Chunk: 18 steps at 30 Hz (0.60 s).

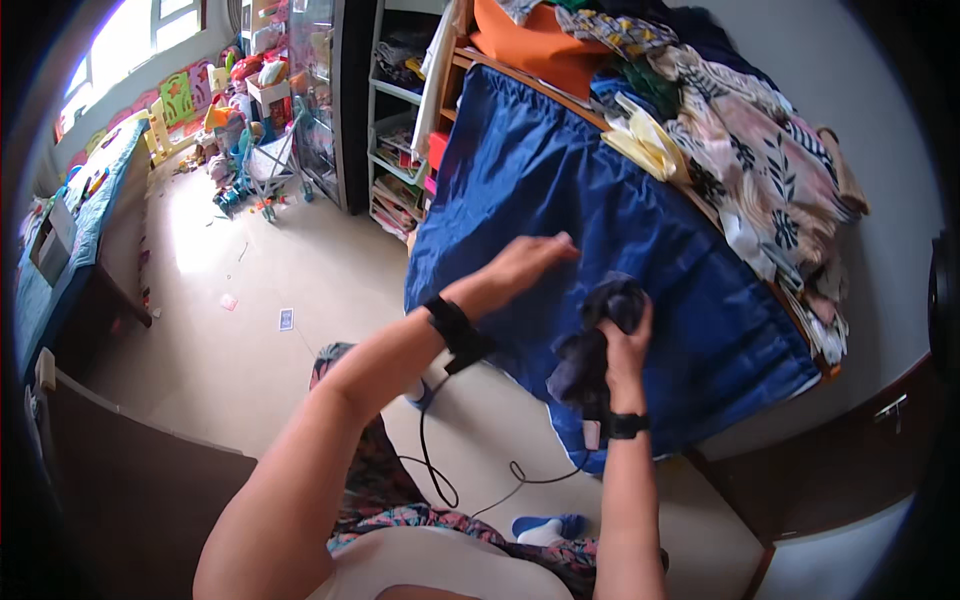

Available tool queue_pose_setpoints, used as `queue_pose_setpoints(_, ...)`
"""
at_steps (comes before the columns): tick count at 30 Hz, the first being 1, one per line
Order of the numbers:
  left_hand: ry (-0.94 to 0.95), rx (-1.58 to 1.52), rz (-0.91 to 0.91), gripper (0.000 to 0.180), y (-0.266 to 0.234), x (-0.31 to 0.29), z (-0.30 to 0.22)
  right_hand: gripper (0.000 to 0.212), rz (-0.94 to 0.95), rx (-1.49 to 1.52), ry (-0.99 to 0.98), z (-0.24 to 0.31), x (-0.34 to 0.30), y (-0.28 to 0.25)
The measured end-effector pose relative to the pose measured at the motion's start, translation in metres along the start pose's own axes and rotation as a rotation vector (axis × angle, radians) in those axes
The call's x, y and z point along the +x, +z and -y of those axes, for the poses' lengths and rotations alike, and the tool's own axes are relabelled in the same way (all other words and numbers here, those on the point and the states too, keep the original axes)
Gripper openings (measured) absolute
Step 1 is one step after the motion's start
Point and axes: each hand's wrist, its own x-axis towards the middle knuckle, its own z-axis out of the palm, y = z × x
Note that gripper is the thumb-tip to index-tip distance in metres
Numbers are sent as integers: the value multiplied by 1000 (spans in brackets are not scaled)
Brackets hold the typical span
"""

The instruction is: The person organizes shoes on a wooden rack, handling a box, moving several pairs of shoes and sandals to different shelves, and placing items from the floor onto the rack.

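Observation:
In my right hand (pixel 627 345) is a dark, crumpled piece of cloth (pixel 578 368), bunched up with a rounded fold at the top. What kind of garment it is, I cannot make out. My left hand (pixel 520 265) is raised to the left of it, fingers stretched out and slightly blurred, holding nothing. Both hands are in front of a blue curtain (pixel 520 160) that hangs across the front of a wooden shelf unit. Each wrist wears a black strap, and thin cables hang from them.
Heaped clothes (pixel 750 150) and an orange item (pixel 530 40) lie on top of the curtained unit. Behind stands an open shelf (pixel 400 170) with papers. Toys and a small stroller (pixel 272 165) crowd the far left. A bed (pixel 100 200) lines the left; cards (pixel 286 319) lie on the floor.

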Motion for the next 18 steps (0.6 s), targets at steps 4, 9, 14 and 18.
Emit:
queue_pose_setpoints(4, 229, 20, -594, 24, -137, 90, -4, 80, -54, -301, -278, 32, 26, -26)
queue_pose_setpoints(9, 385, 233, -944, 19, -237, 203, -40, 109, -188, -741, -476, 68, 52, -45)
queue_pose_setpoints(14, 448, 445, -1258, 27, -301, 258, -48, 109, -259, -766, -376, 53, 77, -57)
queue_pose_setpoints(18, 366, 341, -1180, 29, -292, 258, -52, 110, -318, -844, -290, 65, 64, -72)
